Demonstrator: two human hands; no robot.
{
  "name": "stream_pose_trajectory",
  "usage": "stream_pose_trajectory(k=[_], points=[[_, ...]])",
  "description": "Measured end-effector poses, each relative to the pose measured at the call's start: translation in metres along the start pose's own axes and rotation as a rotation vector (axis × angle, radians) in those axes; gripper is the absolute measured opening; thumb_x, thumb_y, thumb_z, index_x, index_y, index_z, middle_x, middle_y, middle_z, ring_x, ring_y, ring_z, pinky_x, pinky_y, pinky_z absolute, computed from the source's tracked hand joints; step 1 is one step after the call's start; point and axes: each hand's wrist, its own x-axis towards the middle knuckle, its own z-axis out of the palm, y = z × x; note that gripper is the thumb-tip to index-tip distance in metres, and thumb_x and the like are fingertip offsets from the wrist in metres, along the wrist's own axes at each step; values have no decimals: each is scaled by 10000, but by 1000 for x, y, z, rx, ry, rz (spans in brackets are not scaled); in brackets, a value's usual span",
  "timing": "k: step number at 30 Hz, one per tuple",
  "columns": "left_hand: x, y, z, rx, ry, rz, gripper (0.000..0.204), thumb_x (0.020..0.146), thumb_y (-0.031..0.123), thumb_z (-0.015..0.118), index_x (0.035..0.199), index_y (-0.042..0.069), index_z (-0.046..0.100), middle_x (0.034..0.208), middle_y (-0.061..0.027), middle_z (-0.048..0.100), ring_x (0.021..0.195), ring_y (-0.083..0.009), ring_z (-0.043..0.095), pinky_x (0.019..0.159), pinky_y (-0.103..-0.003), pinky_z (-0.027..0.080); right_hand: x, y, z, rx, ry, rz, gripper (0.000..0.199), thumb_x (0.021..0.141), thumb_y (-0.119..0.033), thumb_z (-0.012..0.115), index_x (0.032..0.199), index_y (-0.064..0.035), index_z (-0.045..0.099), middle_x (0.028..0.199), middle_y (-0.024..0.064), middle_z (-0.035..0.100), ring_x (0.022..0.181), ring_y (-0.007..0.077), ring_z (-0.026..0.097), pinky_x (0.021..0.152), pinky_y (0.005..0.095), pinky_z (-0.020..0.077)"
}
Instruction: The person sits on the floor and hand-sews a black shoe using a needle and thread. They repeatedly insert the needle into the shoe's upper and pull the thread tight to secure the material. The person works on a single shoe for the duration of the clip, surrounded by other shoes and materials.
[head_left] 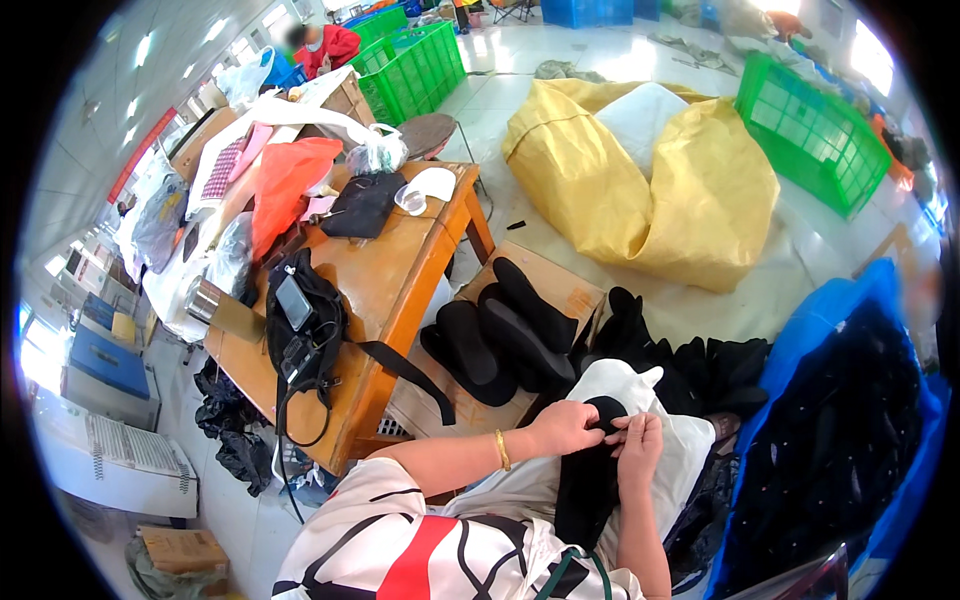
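Seen from above, just below the middle of the frame, the left hand (565, 427) and right hand (638, 447) meet on a black sock (590, 480). Both are closed in a pinch at its upper end, so the dark fabric hangs down over a white bag (640, 395) in the person's lap — apparently held taut for a close look.

Above the hands, black shoe-shaped forms (505, 335) lie side by side on a flat piece of cardboard (560, 280), within easy reach. To their right sits a loose heap of black socks (690, 365).

At the right edge, a blue sack (830, 310) stands open, full of dark fabric. In the upper centre, a large yellow sack (700, 200) gapes on the floor, showing a white liner. Green plastic crates (810, 130) stand at the top — their contents cannot be made out. A cluttered wooden table (400, 270) fills the left.
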Motion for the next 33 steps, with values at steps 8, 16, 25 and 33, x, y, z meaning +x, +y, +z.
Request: stream_pose_trajectory(k=[8,16,25,33], points=[[8,8,8,65,22,68,272,829,318,654,873,51,673,815,-207,669,755,-376,674,650,-437,522,8,-2,-17,197,27,241,254,1077,-298,402,996,-84,512,772,82,675,486,119,569,398,222,377],[9,16,2,17,-1,-27,276,808,268,686,802,-4,639,689,-182,636,618,-326,636,592,-373,504,-8,-22,-20,419,-13,82,138,1033,-181,563,950,-71,571,660,-56,473,507,24,429,460,193,338],[-8,-3,-10,-48,107,-25,614,948,570,595,700,10,562,593,-117,557,525,-208,527,516,-336,432,-14,-6,-31,-728,-14,-578,170,914,-67,666,1078,-55,624,820,105,615,686,259,595,607,352,492],[-4,14,9,32,81,-13,542,960,447,634,702,-25,565,591,-177,546,502,-280,488,499,-362,412,-16,-19,-21,-1075,-91,-577,151,798,-115,731,866,-53,612,819,102,549,832,304,590,673,409,507]])
